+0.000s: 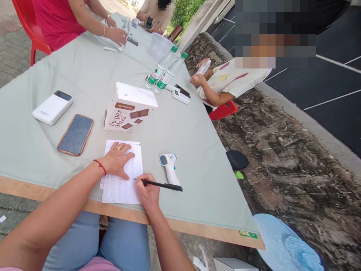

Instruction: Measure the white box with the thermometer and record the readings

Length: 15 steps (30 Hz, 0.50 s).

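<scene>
Sheets of paper (121,194) covered in handwriting lie at the near edge of the table. My left hand (120,160) rests flat on them with its fingers spread. A black pen (163,184) is gripped in my right hand (149,191), its tip touching the paper near my left thumb. Just right of the paper lies a white and blue infrared thermometer (169,167). Behind the paper stands a white and brown box (131,109) printed "Super Meal". To the left are a phone (75,134) in a brown case and a white power bank (53,107).
Two water bottles (162,75) with green caps stand beyond the box, near a plastic basin (160,45) and a small white device (180,96). Several people sit around the table (197,162); one holds a bottle (203,67). A blue hat (287,241) hangs beyond the right corner.
</scene>
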Each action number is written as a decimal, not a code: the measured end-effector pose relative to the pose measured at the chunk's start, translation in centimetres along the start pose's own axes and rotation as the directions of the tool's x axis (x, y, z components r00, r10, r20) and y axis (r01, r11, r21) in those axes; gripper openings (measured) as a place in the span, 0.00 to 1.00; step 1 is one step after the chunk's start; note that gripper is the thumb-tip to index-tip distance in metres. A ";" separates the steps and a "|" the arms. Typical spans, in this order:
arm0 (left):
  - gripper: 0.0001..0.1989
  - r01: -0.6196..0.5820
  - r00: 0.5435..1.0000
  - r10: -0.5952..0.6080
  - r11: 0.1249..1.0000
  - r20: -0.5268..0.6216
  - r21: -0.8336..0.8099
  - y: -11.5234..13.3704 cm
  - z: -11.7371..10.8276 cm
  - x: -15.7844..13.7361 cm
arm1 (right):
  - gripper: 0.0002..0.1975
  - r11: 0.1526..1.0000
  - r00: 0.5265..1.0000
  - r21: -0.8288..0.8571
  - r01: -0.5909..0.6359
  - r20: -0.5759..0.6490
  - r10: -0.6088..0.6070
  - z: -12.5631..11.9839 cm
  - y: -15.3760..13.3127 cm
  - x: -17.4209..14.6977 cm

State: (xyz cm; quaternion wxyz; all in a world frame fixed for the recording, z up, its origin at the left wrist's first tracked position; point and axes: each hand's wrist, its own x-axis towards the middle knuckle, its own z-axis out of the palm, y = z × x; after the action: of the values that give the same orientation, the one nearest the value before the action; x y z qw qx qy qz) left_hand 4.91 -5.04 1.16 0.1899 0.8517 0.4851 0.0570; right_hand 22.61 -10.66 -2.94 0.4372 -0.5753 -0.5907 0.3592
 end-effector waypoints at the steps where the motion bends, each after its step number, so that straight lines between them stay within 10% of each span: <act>1: 0.42 -0.001 1.000 0.001 1.000 -0.004 0.000 0.0 0.1 0.0 | 0.05 1.000 1.000 -0.004 0.002 0.000 -0.002 0.0 0.0 0.0; 10: 0.39 -0.024 0.997 0.019 0.998 -0.079 -0.059 -0.3 0.6 0.1 | 0.05 0.998 0.998 -0.034 0.047 0.043 -0.045 0.0 0.5 -0.1; 15: 0.35 -0.038 0.990 0.020 0.990 -0.138 -0.133 -0.5 0.4 0.1 | 0.04 0.987 0.974 -0.078 0.142 -0.164 -0.154 -0.6 1.5 0.2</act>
State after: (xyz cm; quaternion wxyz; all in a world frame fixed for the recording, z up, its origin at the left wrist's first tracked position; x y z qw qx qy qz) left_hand 4.64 -4.80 0.60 0.2128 0.8380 0.4795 0.1504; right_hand 23.75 -10.39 -4.11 0.4922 -0.5724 -0.6040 0.2555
